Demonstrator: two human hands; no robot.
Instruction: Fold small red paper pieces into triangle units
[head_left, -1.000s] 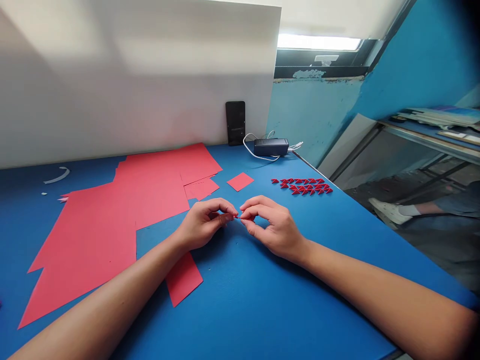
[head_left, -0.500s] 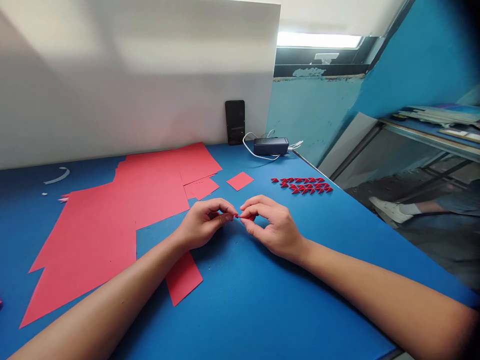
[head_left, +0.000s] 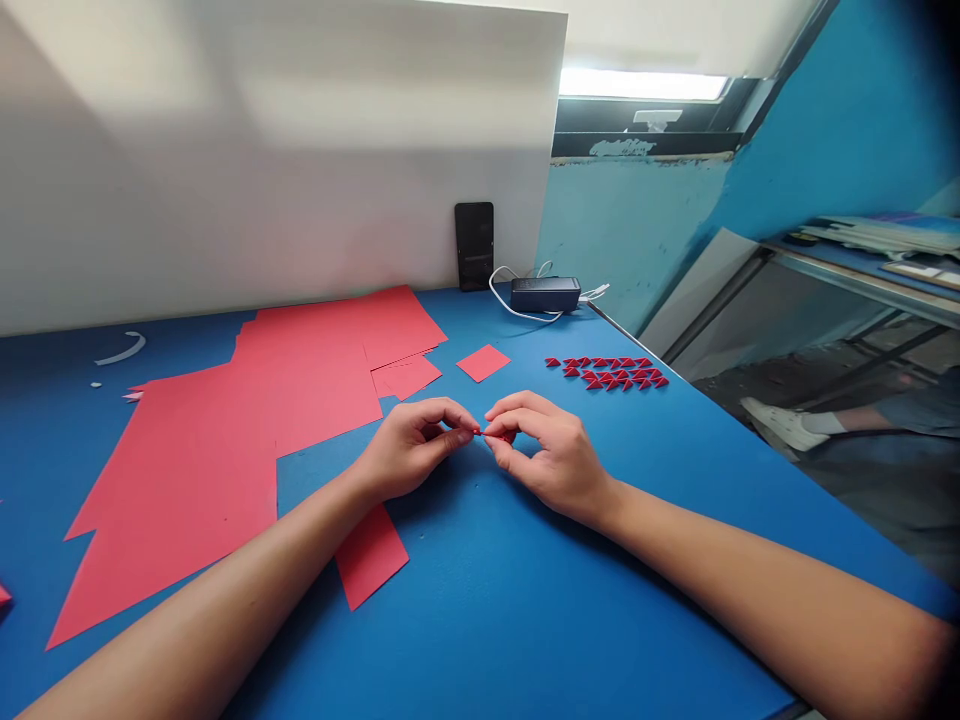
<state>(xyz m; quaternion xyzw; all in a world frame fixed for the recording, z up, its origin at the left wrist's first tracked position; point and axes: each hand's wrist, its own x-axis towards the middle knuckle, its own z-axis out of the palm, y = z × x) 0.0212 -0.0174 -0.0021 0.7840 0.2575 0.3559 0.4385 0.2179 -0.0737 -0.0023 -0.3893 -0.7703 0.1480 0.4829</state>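
My left hand [head_left: 411,447] and my right hand [head_left: 545,450] meet over the middle of the blue table [head_left: 525,600]. Both pinch one small folded piece of red paper [head_left: 487,434] between thumb and fingertips; most of it is hidden by the fingers. Large cut sheets of red paper [head_left: 225,440] lie to the left, partly under my left forearm. A small red square [head_left: 483,362] lies just beyond my hands. A cluster of several small folded red triangles [head_left: 611,372] sits in rows near the table's right edge.
A black phone [head_left: 474,245] leans on the white wall board at the back. A dark power adapter [head_left: 545,293] with white cable lies beside it. A red strip [head_left: 371,555] lies under my left forearm. Someone's shoe [head_left: 776,420] shows on the floor at right.
Almost nothing differs. Both hands keep pinching the small red piece in the same spot; only the view shifts slightly.
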